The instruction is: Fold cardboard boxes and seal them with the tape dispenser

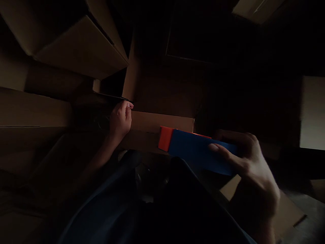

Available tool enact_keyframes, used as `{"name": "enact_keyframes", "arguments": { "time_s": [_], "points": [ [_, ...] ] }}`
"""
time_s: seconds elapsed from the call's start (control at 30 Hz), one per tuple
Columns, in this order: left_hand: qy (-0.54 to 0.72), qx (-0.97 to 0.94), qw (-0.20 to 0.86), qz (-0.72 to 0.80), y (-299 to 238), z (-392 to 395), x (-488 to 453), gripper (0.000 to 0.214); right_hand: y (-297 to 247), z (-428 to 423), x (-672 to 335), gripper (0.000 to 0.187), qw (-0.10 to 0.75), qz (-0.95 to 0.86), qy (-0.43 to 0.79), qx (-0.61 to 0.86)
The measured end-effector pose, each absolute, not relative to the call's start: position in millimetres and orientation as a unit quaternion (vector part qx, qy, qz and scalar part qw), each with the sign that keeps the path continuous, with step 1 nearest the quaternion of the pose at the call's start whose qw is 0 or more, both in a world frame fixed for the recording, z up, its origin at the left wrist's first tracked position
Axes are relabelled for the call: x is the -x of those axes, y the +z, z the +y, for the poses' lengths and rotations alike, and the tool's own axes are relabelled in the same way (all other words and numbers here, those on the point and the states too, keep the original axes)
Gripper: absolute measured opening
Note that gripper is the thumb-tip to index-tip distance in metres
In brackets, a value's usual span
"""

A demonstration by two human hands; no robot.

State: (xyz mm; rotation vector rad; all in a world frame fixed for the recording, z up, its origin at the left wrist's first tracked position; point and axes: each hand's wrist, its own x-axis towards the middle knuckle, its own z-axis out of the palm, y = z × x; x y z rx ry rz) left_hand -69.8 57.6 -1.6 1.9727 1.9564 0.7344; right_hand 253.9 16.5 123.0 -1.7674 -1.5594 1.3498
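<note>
In the head view my left hand (121, 117) is closed at the left corner of a brown cardboard box (162, 118), its fingers curled over the edge. My right hand (251, 162) grips a long blue block-shaped object with an orange end (194, 147), thumb on the near face and fingers behind. Its orange end points left and overlaps the front wall of the box in view. Whether it touches the box I cannot tell. What kind of object it is does not show in this dim light.
Large open cardboard boxes (83, 47) stand at the upper left, with more cardboard (33, 108) below them. A pale panel (312, 112) is at the right edge. Cardboard pieces (286, 210) lie at the lower right. My dark-clothed legs (114, 200) are close below the box.
</note>
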Motion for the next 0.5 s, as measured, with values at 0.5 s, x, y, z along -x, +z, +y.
{"name": "enact_keyframes", "arguments": {
  "time_s": [0.5],
  "points": [
    [0.256, -0.677, 0.134, 0.677, -2.7, 56.7, 69.8, 0.025, 132.7, 15.5, -254.8, 0.029, 0.205, -0.637, 0.421, 0.613]
  ]
}}
